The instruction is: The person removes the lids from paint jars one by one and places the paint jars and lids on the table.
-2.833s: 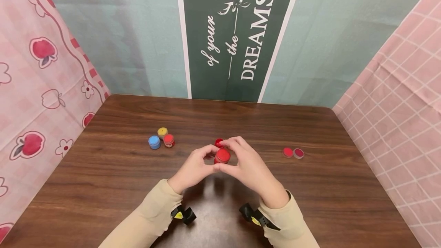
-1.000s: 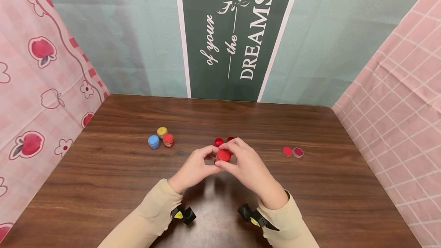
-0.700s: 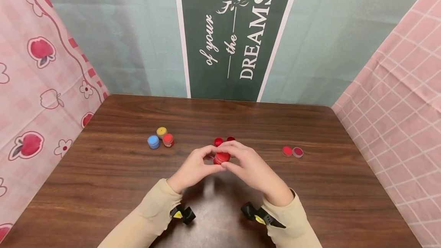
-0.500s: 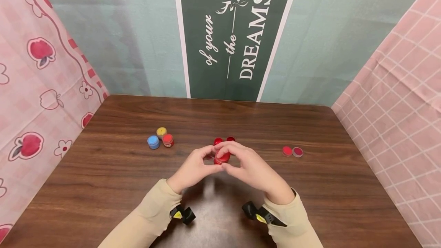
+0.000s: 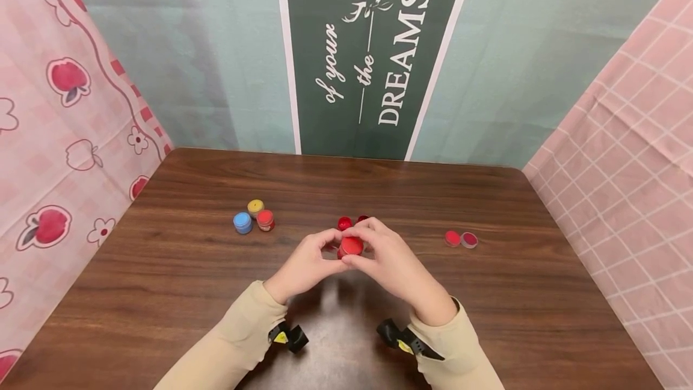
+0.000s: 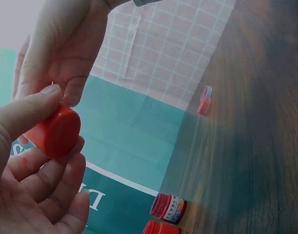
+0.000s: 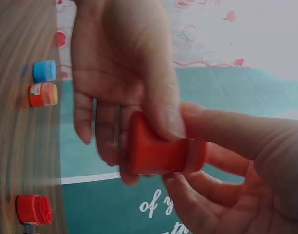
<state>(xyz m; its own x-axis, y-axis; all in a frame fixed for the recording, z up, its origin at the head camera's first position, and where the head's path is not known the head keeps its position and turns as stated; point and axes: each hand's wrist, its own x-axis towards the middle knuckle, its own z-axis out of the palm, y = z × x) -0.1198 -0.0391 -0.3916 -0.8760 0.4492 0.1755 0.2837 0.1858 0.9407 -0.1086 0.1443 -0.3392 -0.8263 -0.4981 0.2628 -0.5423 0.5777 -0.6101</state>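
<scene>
Left hand (image 5: 310, 259) and right hand (image 5: 391, 259) are both clamped on one red jar (image 5: 352, 247), the left pinching its body, the right the end with the translucent rim; they hold it up over the middle of a dark wood table (image 5: 151, 281). Behind hangs a teal cloth (image 5: 184, 59) with a dark green panel (image 5: 373, 77) printed with DREAMS, flanked by an apple-print pink cloth (image 5: 59, 137) and a pink grid cloth (image 5: 622, 155). Toward the table's left, a blue jar (image 5: 242, 222), a yellow jar (image 5: 255, 208) and a second red jar (image 5: 265, 220) stand close together. Just beyond the hands sits a red pot (image 5: 344, 223); beside it a red piece (image 5: 363, 219) is mostly hidden by fingers, its shape hard to judge. Smallest, well apart on the right, are a red disc (image 5: 452, 238) and a darker, pale-rimmed disc (image 5: 469, 241), side by side.
</scene>
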